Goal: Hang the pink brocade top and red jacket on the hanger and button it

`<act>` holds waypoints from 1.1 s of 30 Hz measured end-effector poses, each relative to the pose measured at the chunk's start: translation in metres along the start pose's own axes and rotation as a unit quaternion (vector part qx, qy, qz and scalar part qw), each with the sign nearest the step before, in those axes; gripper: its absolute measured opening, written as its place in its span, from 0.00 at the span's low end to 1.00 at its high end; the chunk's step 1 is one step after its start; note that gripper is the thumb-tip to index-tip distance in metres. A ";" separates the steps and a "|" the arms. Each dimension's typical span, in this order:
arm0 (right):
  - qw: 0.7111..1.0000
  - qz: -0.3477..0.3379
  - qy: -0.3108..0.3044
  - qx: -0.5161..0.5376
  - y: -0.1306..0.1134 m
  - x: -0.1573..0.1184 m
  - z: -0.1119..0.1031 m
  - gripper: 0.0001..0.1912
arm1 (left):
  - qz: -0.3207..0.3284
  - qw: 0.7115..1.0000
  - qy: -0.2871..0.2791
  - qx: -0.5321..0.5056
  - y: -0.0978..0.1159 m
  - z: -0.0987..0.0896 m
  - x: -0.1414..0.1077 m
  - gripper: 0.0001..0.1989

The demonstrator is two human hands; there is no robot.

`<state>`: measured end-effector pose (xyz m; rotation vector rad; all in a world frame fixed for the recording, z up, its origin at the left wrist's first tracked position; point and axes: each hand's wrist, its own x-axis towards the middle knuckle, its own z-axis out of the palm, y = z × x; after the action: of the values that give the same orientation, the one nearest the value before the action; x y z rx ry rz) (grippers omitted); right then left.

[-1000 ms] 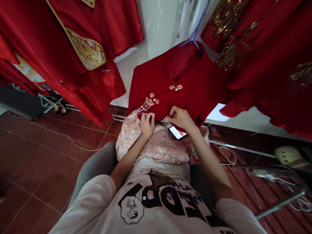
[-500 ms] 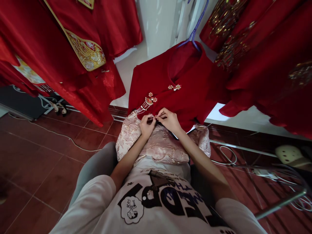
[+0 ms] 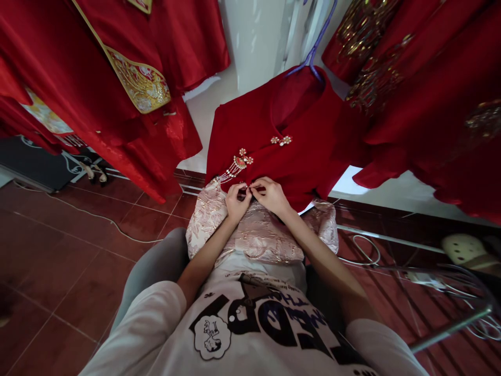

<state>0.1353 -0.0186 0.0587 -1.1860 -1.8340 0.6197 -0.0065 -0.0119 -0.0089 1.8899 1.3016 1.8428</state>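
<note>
A red garment (image 3: 301, 167) hangs from a purple hanger (image 3: 311, 55) in front of me, with a beaded tassel ornament (image 3: 238, 163) and a flower clasp (image 3: 281, 140) on its front. At its lower edge, above the pink brocade fabric (image 3: 266, 230) across my lap, both hands meet. My left hand (image 3: 238, 201) is closed in a pinch. Close against it, the fingers of my right hand (image 3: 271, 194) are pinched together too. Whatever lies between the fingertips is too small to make out.
Red garments with gold trim (image 3: 136, 83) hang at the left, and others (image 3: 422, 104) at the right. A metal rack (image 3: 454, 329) and cables stand at the lower right, near a pale clog (image 3: 464, 248). A white cord (image 3: 113, 222) crosses the tiled floor.
My right hand has shifted slightly left and up, its fingertips now closer to my left hand's. My left hand has barely moved.
</note>
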 end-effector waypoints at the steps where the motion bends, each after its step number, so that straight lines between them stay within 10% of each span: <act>1: 1.000 -0.001 -0.004 -0.005 0.000 0.000 -0.001 0.08 | 0.001 1.000 -0.002 -0.001 0.000 0.000 0.000 0.07; 33: 0.992 -0.044 -0.096 -0.071 0.006 0.007 -0.015 0.16 | -0.013 0.999 -0.016 0.033 -0.005 0.002 -0.002 0.12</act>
<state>0.1502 -0.0106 0.0645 -1.1634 -2.1097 0.5783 -0.0069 -0.0094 -0.0135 1.9170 1.3876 1.7708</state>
